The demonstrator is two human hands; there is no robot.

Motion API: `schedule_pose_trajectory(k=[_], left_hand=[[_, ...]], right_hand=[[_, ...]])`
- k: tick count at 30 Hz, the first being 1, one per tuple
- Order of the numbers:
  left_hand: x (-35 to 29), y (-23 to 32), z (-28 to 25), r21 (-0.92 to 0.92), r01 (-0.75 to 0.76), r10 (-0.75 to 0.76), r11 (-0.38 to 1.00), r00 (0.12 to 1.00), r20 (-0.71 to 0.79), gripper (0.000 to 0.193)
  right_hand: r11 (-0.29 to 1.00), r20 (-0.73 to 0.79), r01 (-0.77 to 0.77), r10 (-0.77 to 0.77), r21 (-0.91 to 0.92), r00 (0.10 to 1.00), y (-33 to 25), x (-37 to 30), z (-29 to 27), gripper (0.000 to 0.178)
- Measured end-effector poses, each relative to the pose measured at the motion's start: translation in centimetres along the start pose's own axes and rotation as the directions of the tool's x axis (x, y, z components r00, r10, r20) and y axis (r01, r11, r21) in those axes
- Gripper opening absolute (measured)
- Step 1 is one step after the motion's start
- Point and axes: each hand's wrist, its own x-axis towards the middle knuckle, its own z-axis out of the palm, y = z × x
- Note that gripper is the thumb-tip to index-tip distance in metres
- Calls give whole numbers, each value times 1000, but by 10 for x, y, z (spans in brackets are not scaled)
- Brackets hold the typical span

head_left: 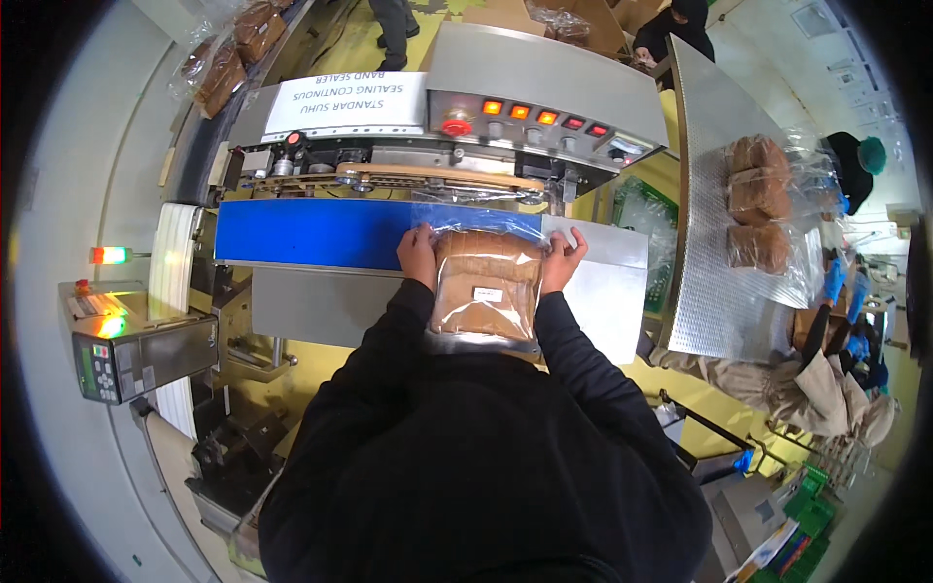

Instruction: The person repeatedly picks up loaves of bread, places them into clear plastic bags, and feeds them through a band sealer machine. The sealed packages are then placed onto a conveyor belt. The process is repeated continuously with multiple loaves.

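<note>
A sliced brown loaf in a clear plastic bag (486, 282) lies in front of me at the edge of a band sealing machine, a small white label on it. My left hand (417, 257) closes on the bag's upper left edge. At the upper right edge my right hand (561, 261) pinches the film, some of its fingers raised. The bag's loose open end lies flat over the blue conveyor belt (311, 233), just short of the machine's sealing band (437, 173). My fingertips are partly lost against the shiny film.
Lit orange switches and a red knob (456, 127) sit on the machine's control panel (544, 121). On the right, several bagged loaves (758, 199) lie on a metal table (705, 243), with co-workers beyond. A weighing or printing unit (146, 355) stands at left.
</note>
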Motion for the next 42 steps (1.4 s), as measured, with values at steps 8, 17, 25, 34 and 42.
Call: schedule_pose_trajectory(k=[8,17,25,34,42], left_hand=[[18,57,-42,-36,161,-149,986,965,218,12],[38,117,-82,-79,313,-289,946,931,223,17],[81,129,-140,23,312,-304,950,902,307,13],[110,156,-198,46,217,-222,975,949,225,14],[140,167,-247,51,121,-128,991,973,191,16]], right_hand=[[963,100,-141,167,-230,981,-3,-77,21,65],[899,282,-190,315,-395,906,7,-151,49,54],[816,453,-186,475,-547,754,12,-168,74,55],[839,524,-121,436,-530,732,18,-175,90,36],[848,530,-79,397,-524,749,26,-173,83,13]])
